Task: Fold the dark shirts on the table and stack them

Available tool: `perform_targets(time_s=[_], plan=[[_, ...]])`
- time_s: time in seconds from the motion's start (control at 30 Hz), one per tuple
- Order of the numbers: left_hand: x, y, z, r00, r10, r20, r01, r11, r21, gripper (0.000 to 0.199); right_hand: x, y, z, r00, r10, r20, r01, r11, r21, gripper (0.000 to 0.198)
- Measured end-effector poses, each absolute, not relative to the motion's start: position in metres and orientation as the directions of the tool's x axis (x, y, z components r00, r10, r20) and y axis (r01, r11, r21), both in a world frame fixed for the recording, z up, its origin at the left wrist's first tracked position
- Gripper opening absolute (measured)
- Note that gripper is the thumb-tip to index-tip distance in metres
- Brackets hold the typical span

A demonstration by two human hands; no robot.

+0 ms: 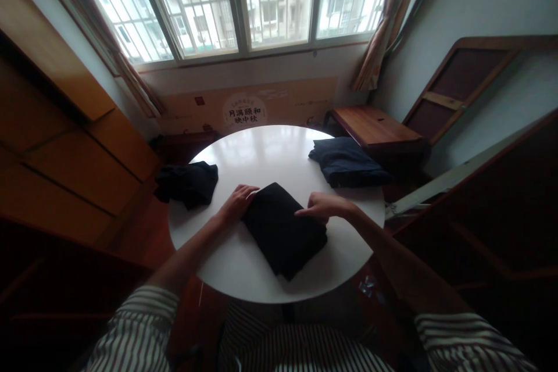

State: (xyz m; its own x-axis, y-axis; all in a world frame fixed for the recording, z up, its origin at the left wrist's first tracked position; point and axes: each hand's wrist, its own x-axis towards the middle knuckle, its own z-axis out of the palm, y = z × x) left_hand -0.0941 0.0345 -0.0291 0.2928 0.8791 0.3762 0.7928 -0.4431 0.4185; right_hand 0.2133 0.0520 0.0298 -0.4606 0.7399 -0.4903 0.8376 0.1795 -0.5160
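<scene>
A folded black garment (283, 232) lies at an angle on the white round table (261, 157), close to my body. At its upper left edge rests my left hand (239, 202), fingers stretched out along the cloth, touching it. My right hand (321, 207) is closed at the right edge, one digit pointing left across the top and the other fingers curled against the cloth. The exact kind of garment cannot be made out.
A crumpled black cloth (187, 183) sits at the table's left edge. Folded dark blue clothing (349, 161) overhangs the right edge. Beyond stands a brown wooden table (377, 125), below the barred window (279, 0). Wooden cabinets (65, 145) line the left.
</scene>
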Motion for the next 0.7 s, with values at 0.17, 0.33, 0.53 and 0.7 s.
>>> perform_targets(time_s=[0.17, 0.33, 0.53, 0.7], plan=[[-0.093, 0.047, -0.022, 0.049, 0.899, 0.434, 0.806, -0.293, 0.515, 0.037, 0.199, 0.067, 0.020, -0.459, 0.827, -0.326, 0.552, -0.022, -0.834, 0.061], [-0.102, 0.006, -0.013, -0.181, 0.983, -0.004, 0.661, 0.125, 0.740, 0.052, 0.173, 0.076, 0.014, -0.441, 0.843, -0.307, 0.552, -0.015, -0.834, 0.057], [-0.103, -0.044, -0.012, 0.041, 0.930, -0.364, 0.274, 0.340, 0.899, 0.066, 0.155, 0.058, 0.016, -0.548, 0.791, -0.271, 0.234, -0.167, -0.958, 0.056], [-0.085, -0.047, -0.020, 0.019, 0.994, -0.111, 0.156, 0.107, 0.982, 0.061, 0.156, 0.043, 0.011, -0.602, 0.741, -0.299, 0.058, -0.333, -0.941, 0.087]])
